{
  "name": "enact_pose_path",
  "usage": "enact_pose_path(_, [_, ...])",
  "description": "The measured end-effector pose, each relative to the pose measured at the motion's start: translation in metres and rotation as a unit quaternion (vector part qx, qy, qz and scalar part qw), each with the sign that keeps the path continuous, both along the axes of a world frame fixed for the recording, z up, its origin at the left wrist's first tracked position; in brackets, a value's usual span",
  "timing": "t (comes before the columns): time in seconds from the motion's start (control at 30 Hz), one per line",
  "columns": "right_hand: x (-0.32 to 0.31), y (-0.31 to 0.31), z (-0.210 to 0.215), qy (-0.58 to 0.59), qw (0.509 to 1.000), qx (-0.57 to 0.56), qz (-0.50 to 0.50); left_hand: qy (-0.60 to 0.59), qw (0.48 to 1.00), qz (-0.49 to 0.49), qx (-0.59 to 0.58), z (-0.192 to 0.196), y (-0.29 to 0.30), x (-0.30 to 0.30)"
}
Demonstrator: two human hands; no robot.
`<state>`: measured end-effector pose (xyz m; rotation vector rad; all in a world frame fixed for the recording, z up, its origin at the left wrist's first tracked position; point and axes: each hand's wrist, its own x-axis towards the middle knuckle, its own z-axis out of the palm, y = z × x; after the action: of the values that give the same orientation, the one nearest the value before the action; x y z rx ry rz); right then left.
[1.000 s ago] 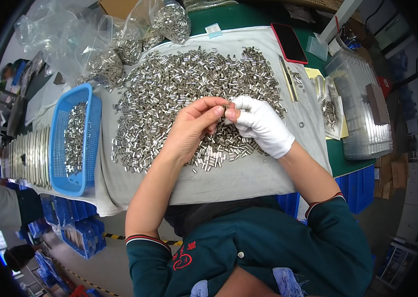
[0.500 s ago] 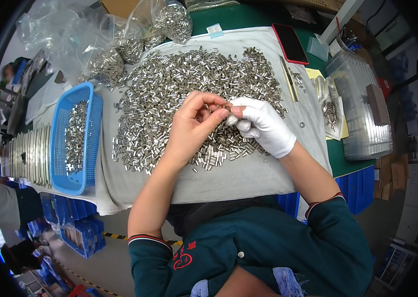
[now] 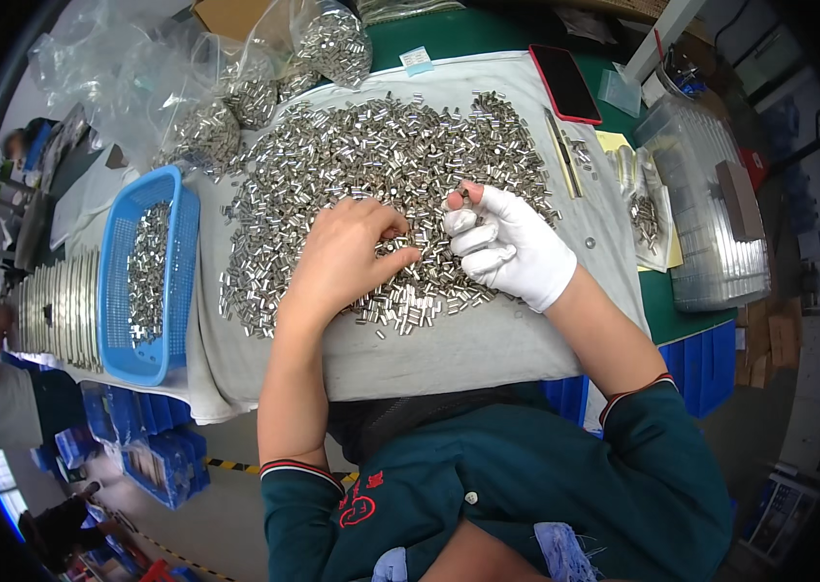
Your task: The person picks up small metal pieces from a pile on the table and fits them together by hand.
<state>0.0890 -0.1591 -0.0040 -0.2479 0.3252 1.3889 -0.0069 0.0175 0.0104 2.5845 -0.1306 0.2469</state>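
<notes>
A wide heap of small shiny metal cylinders (image 3: 400, 141) is spread over the pale cloth (image 3: 488, 349) in front of me. My left hand (image 3: 347, 254), bare, rests over the middle of the heap. Its thumb is stretched away from the curved fingers, whose tips are partly hidden. To its right, a little above the heap, my right hand (image 3: 512, 247) wears a white glove with the thumb and forefinger tips bare. Those two tips pinch a small metal cylinder (image 3: 466, 196), while the other fingers are curled toward the palm.
A blue basket (image 3: 182, 281) with more cylinders stands left, beside a row of pale trays (image 3: 65, 306). Clear bags of cylinders (image 3: 204, 131) lie at the back left. Tweezers (image 3: 562, 155), a phone (image 3: 565, 85) and stacked clear boxes (image 3: 701, 213) are on the right.
My hands have come apart. The left moved left and down onto the heap with its thumb spreading; the right stays near its place, still pinching.
</notes>
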Motion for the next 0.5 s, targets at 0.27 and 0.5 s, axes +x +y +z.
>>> enact_pose_path(0.27, [0.002, 0.000, -0.006, 0.014, 1.000, 0.023, -0.007, -0.032, 0.999, -0.023, -0.006, -0.015, -0.013, 0.003])
enact_pose_path(0.5, [-0.004, 0.000, 0.009, -0.153, 0.984, -0.043, -0.084, -0.026, 0.956, 0.091, -0.279, -0.005, -0.018, 0.005])
